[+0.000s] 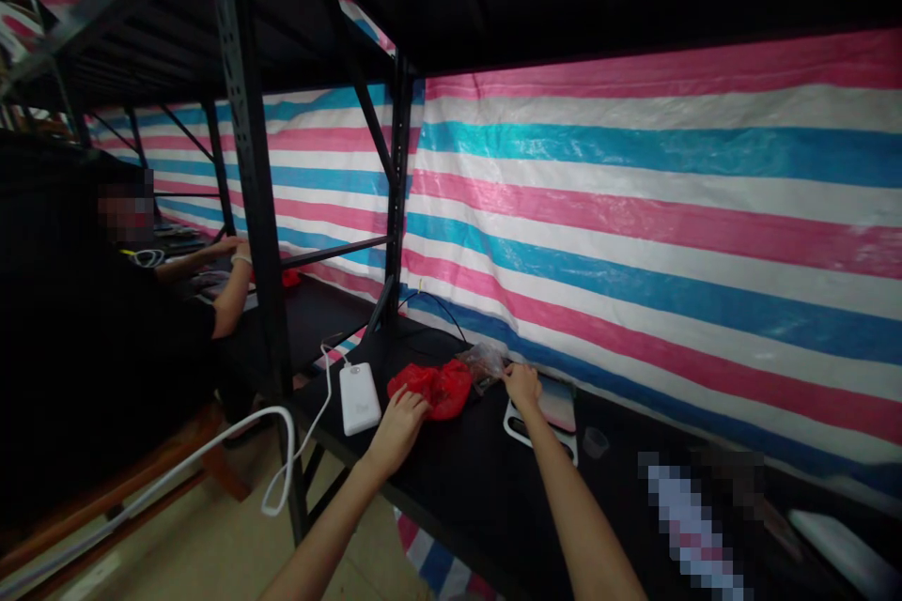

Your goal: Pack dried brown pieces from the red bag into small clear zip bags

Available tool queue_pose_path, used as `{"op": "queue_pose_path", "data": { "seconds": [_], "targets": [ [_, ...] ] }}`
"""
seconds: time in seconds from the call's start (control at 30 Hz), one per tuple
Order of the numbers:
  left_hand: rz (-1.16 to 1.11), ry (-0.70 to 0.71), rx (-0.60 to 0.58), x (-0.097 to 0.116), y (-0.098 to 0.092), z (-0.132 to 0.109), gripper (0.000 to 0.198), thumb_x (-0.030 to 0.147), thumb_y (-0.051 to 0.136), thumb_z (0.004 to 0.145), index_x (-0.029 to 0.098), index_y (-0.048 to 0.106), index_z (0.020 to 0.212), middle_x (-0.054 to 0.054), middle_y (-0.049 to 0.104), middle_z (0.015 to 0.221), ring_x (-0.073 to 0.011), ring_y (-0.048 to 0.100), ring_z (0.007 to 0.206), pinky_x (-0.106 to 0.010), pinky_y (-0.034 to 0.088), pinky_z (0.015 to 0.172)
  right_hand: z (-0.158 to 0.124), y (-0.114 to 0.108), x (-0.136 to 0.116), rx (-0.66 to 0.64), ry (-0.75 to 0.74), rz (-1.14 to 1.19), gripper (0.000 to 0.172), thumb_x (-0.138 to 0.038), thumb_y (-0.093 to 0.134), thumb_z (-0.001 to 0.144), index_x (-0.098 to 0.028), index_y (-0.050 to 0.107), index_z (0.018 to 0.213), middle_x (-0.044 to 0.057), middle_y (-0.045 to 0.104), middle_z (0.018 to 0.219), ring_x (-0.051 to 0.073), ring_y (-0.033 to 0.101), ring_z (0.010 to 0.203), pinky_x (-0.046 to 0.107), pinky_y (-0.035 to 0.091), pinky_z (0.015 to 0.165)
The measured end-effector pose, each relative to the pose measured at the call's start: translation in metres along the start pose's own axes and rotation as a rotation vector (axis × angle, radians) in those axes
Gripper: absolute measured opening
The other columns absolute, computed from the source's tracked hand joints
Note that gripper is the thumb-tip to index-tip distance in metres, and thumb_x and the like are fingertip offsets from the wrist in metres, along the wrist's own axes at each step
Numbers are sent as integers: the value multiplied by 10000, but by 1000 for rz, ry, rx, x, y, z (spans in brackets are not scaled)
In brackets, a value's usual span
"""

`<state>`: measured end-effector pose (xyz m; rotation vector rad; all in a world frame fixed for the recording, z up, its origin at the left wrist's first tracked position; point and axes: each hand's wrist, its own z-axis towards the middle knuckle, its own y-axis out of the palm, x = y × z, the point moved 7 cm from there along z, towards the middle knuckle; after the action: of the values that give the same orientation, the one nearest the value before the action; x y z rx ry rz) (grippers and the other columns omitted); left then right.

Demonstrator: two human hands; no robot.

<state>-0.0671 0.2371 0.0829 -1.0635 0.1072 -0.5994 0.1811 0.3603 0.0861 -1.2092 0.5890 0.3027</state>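
Both arms out over the dark surface (479, 488) now, reaching toward the striped tarp (669, 207) at the back. Left hand (398, 427) sits palm-down on the near edge of the red bag (433, 388), fingers bent and pressed into the crumpled plastic, looks like it's pinning it flat so it won't slide. Right hand (522, 385) is further in, fingertips drawn together on the clear plastic bag (485, 362) just right of the red one; seems a pinch on its edge, tho grip is small in view, can't be fully sure. Right forearm runs long and straight from bottom of frame, wrist over a white tray (539, 437) w/ a pinkish flat item on it. Left arm comes in at an angle, elbow low. White power bank (358, 397) lies just left of the left hand, cable (282, 460) looping off the surface edge, parked clear of the bags. Small clear cup (596, 441) sits right of the tray. Black rack post (250, 160) stands on the left; beyond it another person (141, 319) works at their own spot, arms on that shelf.
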Motion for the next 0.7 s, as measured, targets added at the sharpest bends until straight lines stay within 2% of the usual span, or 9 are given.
{"op": "queue_pose_path", "data": {
  "seconds": [0.13,0.2,0.27,0.37,0.43,0.53,0.63,0.7],
  "targets": [
    [-198,70,-146,46,14,-24,222,149,331,883,210,525,974,-28,576,962,-159,508,928,-312,378,886,-1,-3,-1,-46,3,207,145,-259,499,757,-172,615,752,71,651,816,228,629,816,315,470,680],
    [-266,127,-227,71,21,-33,220,161,330,887,214,529,966,-32,574,968,-155,513,930,-293,378,869,-9,-11,-5,-54,-14,306,210,-335,429,796,-177,564,817,53,642,834,203,644,749,292,492,620],
    [-311,197,-287,93,26,-37,213,167,349,884,224,538,965,-30,571,985,-149,513,951,-291,359,890,-25,-22,-11,-56,-37,526,278,-445,414,791,-186,503,840,40,621,814,202,652,698,302,511,585],
    [-358,294,-320,117,27,-35,169,252,417,873,231,543,984,-20,571,1001,-151,508,983,-307,323,940,-60,-39,-19,-74,-86,983,370,-548,540,688,-208,433,788,12,582,783,221,657,702,351,527,647],
    [-383,319,-300,125,25,-29,195,293,387,889,219,547,973,-16,579,987,-148,510,978,-305,318,946,-87,-45,-24,-77,-115,1109,367,-532,569,682,-215,411,776,11,573,820,216,654,751,369,517,717],
    [-377,247,-224,118,21,-16,271,221,271,922,188,538,958,-24,589,943,-135,522,915,-269,365,873,-121,-47,-31,38,-212,941,247,-460,445,800,-216,410,791,51,562,967,199,614,888,375,482,808],
    [-262,149,-138,95,14,-2,256,184,275,916,163,508,1021,-52,582,1000,-150,517,933,-276,381,840,-144,-34,-48,123,-368,516,164,-326,327,867,-209,437,836,81,548,1016,195,555,964,368,439,859],
    [-146,169,-175,79,13,5,243,225,321,911,150,517,1032,-74,592,1003,-170,531,933,-293,387,819,-148,-17,-55,91,-418,247,172,-232,285,875,-190,448,912,95,535,1024,191,569,904,338,455,799]
  ]
}}
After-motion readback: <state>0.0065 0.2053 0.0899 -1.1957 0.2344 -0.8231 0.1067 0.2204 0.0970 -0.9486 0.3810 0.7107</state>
